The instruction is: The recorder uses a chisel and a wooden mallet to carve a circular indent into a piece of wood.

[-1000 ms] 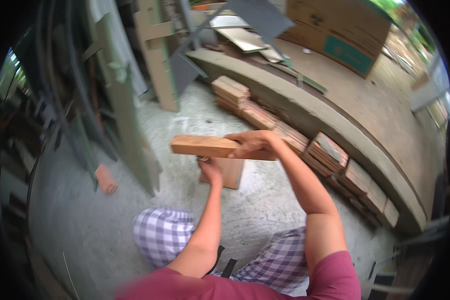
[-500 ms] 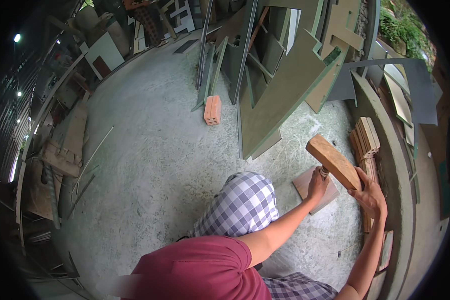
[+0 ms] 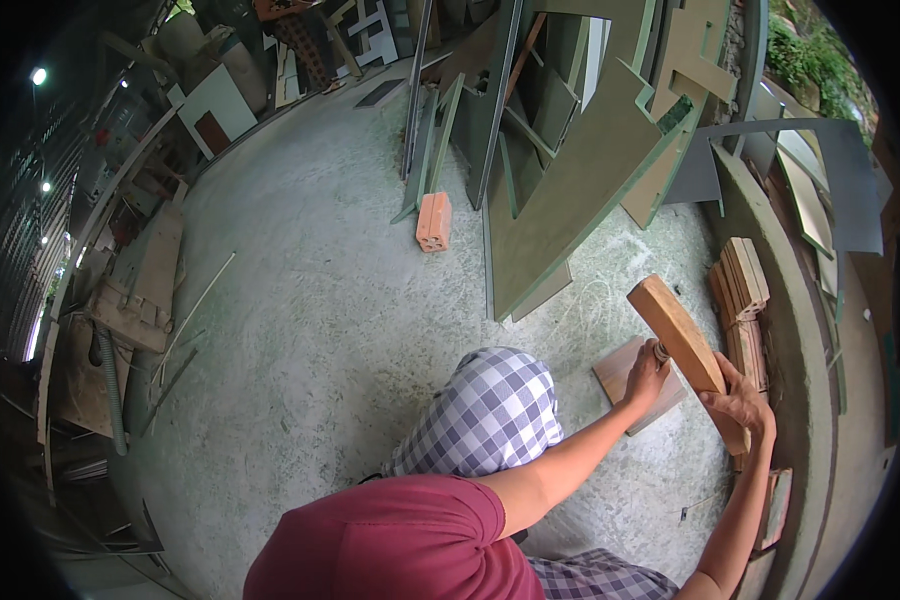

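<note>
The step in hand looks like steadying a wooden block [image 3: 684,335] at four o'clock, over a flat board [image 3: 618,363]; the next move seems to call for a firm hold. The block's long axis runs five to eleven, free end toward eleven. The right hand [image 3: 744,402] wraps near its five-o'clock end; the left hand [image 3: 647,380] curls closed around a small metal piece [image 3: 661,351].

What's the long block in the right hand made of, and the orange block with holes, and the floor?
The long block looks like wood, probably bare: it is warm brown, with darker streaks like grain. The orange block looks like fired clay, dull and unglazed, going by its brick colour and holed end. The floor is probably concrete: grey, blotchy and scuffed.
</note>
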A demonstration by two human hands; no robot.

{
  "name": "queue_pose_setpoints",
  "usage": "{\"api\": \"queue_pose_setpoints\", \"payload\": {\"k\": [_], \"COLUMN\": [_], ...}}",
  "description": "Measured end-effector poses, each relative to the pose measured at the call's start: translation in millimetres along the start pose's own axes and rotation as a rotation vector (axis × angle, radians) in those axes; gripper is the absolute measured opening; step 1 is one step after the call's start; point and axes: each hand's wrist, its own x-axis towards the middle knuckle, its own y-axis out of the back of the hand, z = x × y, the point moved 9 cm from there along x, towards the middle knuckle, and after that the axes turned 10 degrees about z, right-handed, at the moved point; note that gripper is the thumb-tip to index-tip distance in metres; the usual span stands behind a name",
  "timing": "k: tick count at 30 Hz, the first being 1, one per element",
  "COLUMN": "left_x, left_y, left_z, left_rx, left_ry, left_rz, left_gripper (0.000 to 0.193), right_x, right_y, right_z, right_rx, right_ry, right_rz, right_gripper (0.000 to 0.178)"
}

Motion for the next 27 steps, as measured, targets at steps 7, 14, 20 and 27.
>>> {"api": "queue_pose_setpoints", "payload": {"k": [7,14,20,27], "left_x": [-9,0,-7,6], "left_y": [-2,5,17,11], "left_z": [-3,11,11,2], "left_rx": [0.005,0.192,0.044,0.125], "left_ry": [-0.017,-0.107,-0.025,-0.092], "left_rz": [0.042,0.095,0.069,0.130], "left_gripper": [0.044,0.046,0.046,0.035], "right_x": [2,11,0,2], "right_y": [2,13,8,9], "right_z": [3,15,2,3], "right_rx": [0.029,-0.056,-0.081,-0.165], "right_ry": [0.011,0.021,0.047,0.104], "right_rz": [-0.039,-0.058,-0.005,0.054], "right_gripper": [0.095,0.097,0.098,0.073]}}
